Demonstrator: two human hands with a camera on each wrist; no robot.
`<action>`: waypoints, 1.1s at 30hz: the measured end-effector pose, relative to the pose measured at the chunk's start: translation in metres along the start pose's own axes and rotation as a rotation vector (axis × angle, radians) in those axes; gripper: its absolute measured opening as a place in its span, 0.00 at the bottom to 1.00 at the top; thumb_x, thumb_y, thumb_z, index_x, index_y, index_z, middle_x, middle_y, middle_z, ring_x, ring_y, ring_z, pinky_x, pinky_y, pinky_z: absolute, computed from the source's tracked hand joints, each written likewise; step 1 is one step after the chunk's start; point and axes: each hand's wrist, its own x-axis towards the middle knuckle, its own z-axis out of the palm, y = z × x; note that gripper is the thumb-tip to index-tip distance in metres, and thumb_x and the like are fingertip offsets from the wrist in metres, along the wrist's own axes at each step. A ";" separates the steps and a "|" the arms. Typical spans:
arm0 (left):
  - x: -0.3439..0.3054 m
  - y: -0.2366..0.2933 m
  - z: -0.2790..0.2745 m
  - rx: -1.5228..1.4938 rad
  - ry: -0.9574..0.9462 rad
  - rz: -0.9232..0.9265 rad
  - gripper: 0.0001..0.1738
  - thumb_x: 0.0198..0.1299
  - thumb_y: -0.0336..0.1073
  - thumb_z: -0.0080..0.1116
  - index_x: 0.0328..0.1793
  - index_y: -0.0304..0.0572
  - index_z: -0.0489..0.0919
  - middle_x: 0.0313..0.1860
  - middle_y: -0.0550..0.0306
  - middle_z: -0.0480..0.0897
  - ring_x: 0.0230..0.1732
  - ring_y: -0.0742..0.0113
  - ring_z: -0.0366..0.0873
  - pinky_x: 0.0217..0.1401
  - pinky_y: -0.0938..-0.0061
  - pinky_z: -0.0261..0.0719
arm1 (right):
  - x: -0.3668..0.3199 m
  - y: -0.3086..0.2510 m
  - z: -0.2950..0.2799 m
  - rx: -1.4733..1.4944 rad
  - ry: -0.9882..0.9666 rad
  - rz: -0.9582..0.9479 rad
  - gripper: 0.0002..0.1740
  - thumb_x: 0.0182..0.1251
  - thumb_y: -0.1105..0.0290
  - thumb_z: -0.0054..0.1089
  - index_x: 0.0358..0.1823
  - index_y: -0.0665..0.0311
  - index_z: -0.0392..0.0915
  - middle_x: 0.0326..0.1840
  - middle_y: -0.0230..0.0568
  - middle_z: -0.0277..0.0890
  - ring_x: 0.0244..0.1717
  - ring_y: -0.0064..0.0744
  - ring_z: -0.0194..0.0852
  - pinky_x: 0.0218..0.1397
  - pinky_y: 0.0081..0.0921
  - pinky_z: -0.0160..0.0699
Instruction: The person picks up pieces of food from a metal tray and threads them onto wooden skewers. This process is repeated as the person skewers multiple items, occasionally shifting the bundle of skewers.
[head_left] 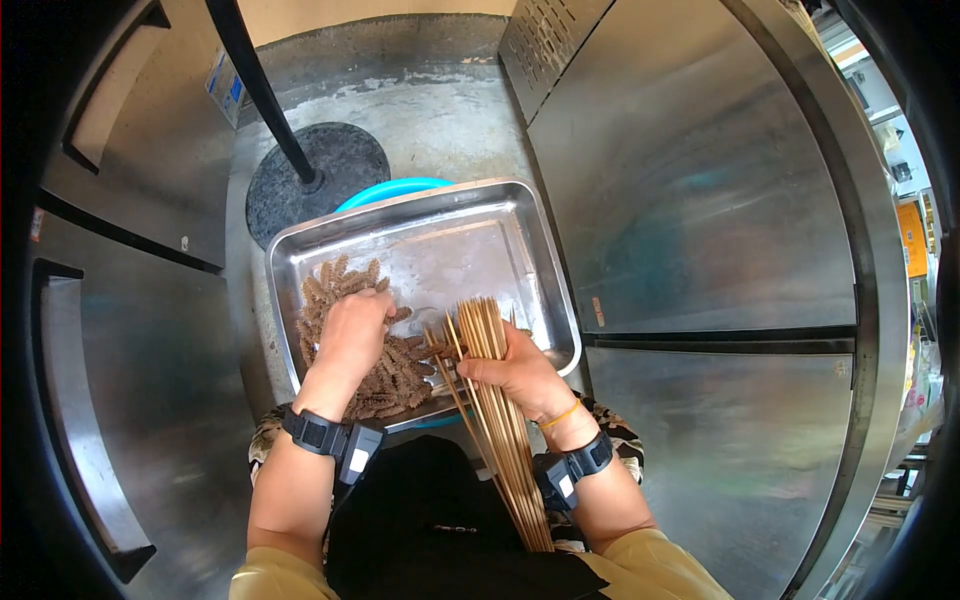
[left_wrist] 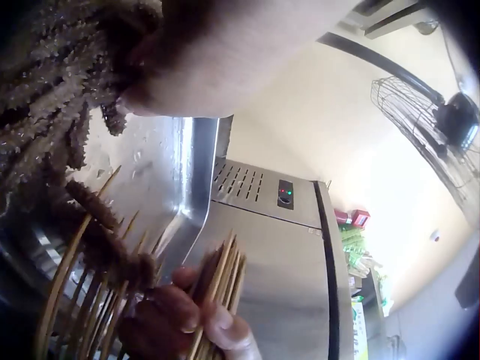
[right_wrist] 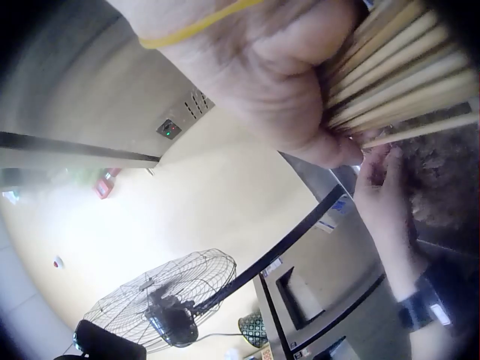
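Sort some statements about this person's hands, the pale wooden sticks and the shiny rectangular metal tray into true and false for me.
1. The right hand grips a bundle of thin, pale wooden sticks. True.
2. The left hand is at the pile of brown, bumpy strips. True.
3. The pile fills the whole tray. False: much of the shiny rectangular metal tray is bare.
4. The thin yellow band is on the left wrist. False: it circles the right.

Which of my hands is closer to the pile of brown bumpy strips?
Left. Your left hand is right on the brown pile; your right hand is off to the pile's right, gripping the bundle of sticks.
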 end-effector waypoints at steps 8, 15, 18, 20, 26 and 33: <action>0.008 0.000 0.003 -0.798 0.066 -0.176 0.10 0.54 0.23 0.61 0.43 0.38 0.82 0.37 0.53 0.84 0.40 0.65 0.83 0.43 0.74 0.81 | 0.006 0.005 0.005 0.031 -0.048 0.013 0.24 0.55 0.80 0.64 0.53 0.67 0.68 0.33 0.30 0.73 0.30 0.20 0.72 0.33 0.18 0.74; 0.005 0.019 0.001 -1.465 -0.029 -0.326 0.09 0.61 0.23 0.56 0.48 0.31 0.80 0.41 0.52 0.82 0.42 0.67 0.82 0.48 0.76 0.82 | 0.009 0.006 0.007 0.007 -0.053 0.031 0.24 0.54 0.81 0.65 0.53 0.67 0.68 0.33 0.30 0.72 0.30 0.20 0.72 0.32 0.18 0.74; 0.003 0.022 -0.003 -1.535 -0.070 -0.365 0.10 0.61 0.24 0.57 0.48 0.33 0.79 0.42 0.53 0.82 0.43 0.66 0.82 0.49 0.75 0.82 | 0.009 0.005 0.008 0.017 -0.035 0.032 0.26 0.53 0.82 0.65 0.54 0.67 0.68 0.36 0.31 0.73 0.31 0.20 0.73 0.33 0.18 0.75; 0.002 0.022 -0.002 -1.570 -0.090 -0.357 0.10 0.61 0.25 0.58 0.49 0.34 0.79 0.42 0.54 0.82 0.44 0.66 0.82 0.50 0.74 0.83 | 0.008 0.000 0.011 0.043 -0.017 0.025 0.27 0.53 0.82 0.65 0.55 0.67 0.67 0.38 0.32 0.73 0.32 0.21 0.73 0.34 0.18 0.75; -0.001 0.027 -0.005 -1.552 -0.092 -0.319 0.12 0.60 0.24 0.59 0.50 0.31 0.78 0.43 0.52 0.82 0.45 0.67 0.82 0.51 0.76 0.82 | 0.008 0.000 0.011 0.056 0.016 0.028 0.29 0.53 0.84 0.65 0.57 0.67 0.66 0.41 0.33 0.74 0.34 0.22 0.74 0.35 0.19 0.77; -0.002 0.024 0.001 -1.597 -0.067 -0.342 0.15 0.60 0.25 0.59 0.53 0.33 0.78 0.48 0.51 0.81 0.46 0.65 0.82 0.52 0.75 0.82 | 0.008 0.001 0.012 0.045 0.021 0.018 0.31 0.53 0.84 0.65 0.59 0.68 0.65 0.41 0.34 0.73 0.35 0.22 0.74 0.36 0.19 0.77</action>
